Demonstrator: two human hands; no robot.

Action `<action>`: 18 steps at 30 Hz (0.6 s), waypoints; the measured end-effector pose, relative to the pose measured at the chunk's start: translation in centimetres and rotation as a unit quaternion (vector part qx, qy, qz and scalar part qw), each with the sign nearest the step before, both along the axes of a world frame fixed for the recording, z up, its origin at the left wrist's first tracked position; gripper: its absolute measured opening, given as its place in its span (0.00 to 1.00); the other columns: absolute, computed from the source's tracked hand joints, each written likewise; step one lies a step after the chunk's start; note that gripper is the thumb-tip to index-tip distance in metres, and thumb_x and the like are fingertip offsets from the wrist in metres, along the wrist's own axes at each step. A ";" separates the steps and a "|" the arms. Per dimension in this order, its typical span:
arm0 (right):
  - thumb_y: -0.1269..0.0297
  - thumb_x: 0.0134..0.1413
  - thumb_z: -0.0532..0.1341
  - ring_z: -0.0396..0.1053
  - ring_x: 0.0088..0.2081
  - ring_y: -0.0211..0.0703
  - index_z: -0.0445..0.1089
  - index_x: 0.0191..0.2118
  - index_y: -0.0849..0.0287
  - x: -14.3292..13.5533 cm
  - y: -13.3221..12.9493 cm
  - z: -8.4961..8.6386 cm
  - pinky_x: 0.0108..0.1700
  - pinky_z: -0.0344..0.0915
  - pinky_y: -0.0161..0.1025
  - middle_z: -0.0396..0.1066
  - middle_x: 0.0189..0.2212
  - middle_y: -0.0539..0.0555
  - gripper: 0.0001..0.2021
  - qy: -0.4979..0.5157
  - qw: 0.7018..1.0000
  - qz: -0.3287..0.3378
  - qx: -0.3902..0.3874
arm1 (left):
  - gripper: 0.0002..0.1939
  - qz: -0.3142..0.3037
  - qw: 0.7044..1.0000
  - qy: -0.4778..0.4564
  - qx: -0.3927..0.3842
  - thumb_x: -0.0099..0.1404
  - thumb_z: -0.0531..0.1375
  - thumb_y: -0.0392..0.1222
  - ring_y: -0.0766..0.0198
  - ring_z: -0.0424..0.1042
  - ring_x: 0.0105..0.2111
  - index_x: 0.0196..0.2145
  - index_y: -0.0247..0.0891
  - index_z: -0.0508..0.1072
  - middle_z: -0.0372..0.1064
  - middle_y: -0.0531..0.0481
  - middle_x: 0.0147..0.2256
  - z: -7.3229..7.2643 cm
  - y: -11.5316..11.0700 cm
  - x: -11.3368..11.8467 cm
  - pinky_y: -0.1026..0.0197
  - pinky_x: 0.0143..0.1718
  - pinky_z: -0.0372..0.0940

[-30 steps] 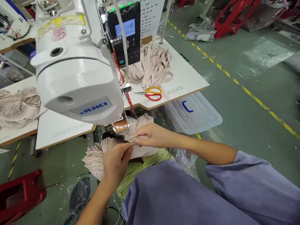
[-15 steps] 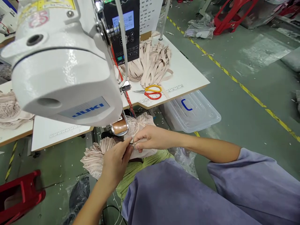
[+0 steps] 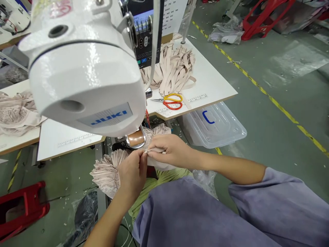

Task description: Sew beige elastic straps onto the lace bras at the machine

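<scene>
My left hand [image 3: 132, 169] and my right hand [image 3: 174, 151] meet just below the sewing machine head [image 3: 89, 85], both pinching pale beige fabric [image 3: 163, 166]. The left thumb and forefinger are closed on its edge; the right fingers hold a narrow folded part of it. Lace cups [image 3: 161, 129] of the piece show behind my hands. To the left of my left hand hangs a bundle of pleated beige lace pieces [image 3: 106, 173]. A brown roller-like part in a metal frame [image 3: 136, 138] is close above my fingertips.
Scissors [image 3: 172, 102] with yellow and red handles lie on the white table [image 3: 213, 84], by a heap of beige straps [image 3: 177, 65]. A lidded clear box [image 3: 218, 127] is under the table's right side. Red stools [image 3: 23, 209] stand on the floor. More lace pieces [image 3: 15, 113] lie left.
The view has shifted, so the machine appears farther right. My right hand has turned flatter, its fingers extending along the fabric, and my fingertips are closer to the metal frame.
</scene>
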State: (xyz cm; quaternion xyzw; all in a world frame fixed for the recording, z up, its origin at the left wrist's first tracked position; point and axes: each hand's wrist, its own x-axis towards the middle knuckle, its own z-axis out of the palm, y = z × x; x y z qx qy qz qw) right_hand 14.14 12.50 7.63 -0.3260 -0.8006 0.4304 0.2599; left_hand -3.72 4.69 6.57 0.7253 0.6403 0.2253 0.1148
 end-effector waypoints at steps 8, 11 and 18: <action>0.67 0.55 0.58 0.53 0.23 0.33 0.60 0.20 0.60 -2.8 5.3 2.3 0.28 0.45 0.39 0.59 0.18 0.46 0.14 -0.115 0.990 0.073 0.043 | 0.13 -0.101 0.963 0.148 0.200 0.70 0.57 0.35 0.66 0.67 0.22 0.51 0.41 0.73 0.70 0.55 0.23 -1.1 2.0 -4.4 0.61 0.26 0.52; 0.68 0.54 0.56 0.50 0.22 0.34 0.56 0.19 0.59 -3.2 5.5 2.8 0.28 0.43 0.40 0.55 0.17 0.47 0.14 -0.136 0.986 0.077 0.054 | 0.24 -0.149 0.943 0.160 0.250 0.67 0.58 0.30 0.65 0.68 0.26 0.59 0.40 0.66 0.74 0.51 0.29 -1.8 2.4 -5.7 0.61 0.30 0.55; 0.64 0.61 0.55 0.61 0.29 0.38 0.70 0.28 0.59 -2.5 4.6 1.5 0.32 0.54 0.38 0.69 0.27 0.51 0.11 -0.132 0.984 0.046 0.108 | 0.18 -0.119 0.947 0.227 0.194 0.69 0.52 0.32 0.63 0.61 0.19 0.54 0.34 0.69 0.63 0.55 0.19 -0.9 2.3 -4.3 0.57 0.22 0.46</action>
